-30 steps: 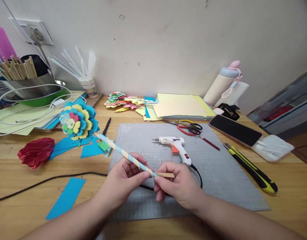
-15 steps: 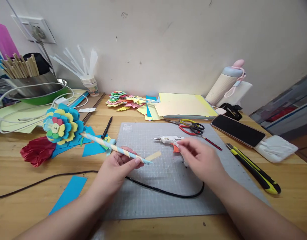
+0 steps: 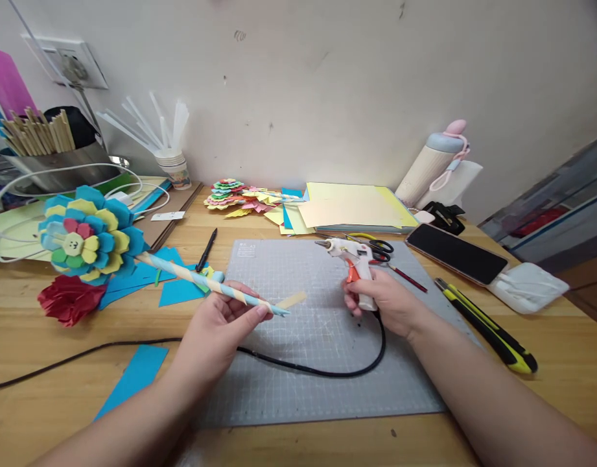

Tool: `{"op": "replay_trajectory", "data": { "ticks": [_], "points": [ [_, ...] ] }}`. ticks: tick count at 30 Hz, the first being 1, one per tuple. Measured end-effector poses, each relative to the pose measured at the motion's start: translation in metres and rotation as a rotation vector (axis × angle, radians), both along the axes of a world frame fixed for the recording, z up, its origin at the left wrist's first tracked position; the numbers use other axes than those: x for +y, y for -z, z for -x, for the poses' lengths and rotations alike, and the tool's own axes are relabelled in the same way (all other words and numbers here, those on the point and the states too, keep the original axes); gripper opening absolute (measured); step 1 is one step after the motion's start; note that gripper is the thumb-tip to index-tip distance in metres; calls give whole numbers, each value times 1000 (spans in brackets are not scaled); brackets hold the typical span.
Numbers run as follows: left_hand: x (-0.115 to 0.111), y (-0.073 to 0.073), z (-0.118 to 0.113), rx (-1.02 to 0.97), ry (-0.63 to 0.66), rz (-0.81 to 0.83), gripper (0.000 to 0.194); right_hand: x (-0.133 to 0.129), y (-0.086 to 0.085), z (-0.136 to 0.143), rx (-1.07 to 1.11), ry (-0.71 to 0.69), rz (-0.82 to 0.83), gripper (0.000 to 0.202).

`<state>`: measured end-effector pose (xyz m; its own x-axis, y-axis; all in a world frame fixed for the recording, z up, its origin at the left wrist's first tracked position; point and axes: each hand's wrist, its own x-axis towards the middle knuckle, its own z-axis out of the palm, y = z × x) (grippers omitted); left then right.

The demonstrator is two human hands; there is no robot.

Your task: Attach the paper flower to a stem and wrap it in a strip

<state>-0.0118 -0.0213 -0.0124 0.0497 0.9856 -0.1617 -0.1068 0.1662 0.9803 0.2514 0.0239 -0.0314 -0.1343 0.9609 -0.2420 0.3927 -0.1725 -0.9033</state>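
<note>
My left hand (image 3: 229, 322) is closed around the lower end of a paper flower's stem (image 3: 196, 277), which is wrapped in blue and cream stripes. At the stem's other end is the layered blue and yellow bloom (image 3: 91, 237), with a small face at its centre. A loose cream paper strip (image 3: 292, 299) sticks out past my left fingertips. In my right hand (image 3: 383, 298) is a white hot glue gun (image 3: 349, 250) with an orange trigger, held by its handle above the grey cutting mat (image 3: 298, 402). Its nozzle points left, away from the stem's end.
A black cord (image 3: 317, 372) runs across mat and table. Scissors (image 3: 378, 248), a utility knife (image 3: 487, 327) and a phone (image 3: 456, 253) lie right. Left are a red crumpled-paper flower (image 3: 69, 301), blue paper (image 3: 135, 379) and a pen (image 3: 207, 250). Paper sheets (image 3: 356, 204) lie at the back.
My right hand has taken hold of the glue gun and raised it upright from the mat. The flower in my left hand has shifted slightly left, its bloom nearer.
</note>
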Motion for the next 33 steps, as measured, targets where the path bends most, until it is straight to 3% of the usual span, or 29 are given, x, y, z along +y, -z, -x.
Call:
{"op": "replay_trajectory", "data": {
  "ticks": [6,8,14,20,33],
  "points": [
    [2,1,1,-15,-49,59,29,-15,-12,6,701,-52,138,34],
    [3,1,1,-13,-75,71,32,-22,-12,10,817,-107,197,45],
    [3,-1,1,22,-166,10,32,-38,-13,19,610,-278,85,45],
    [1,-3,1,62,-193,-74,27,-42,-13,21,370,-252,-26,45],
    [0,-5,0,72,-190,-84,24,-42,-9,25,269,-240,-38,47]
  ]
}}
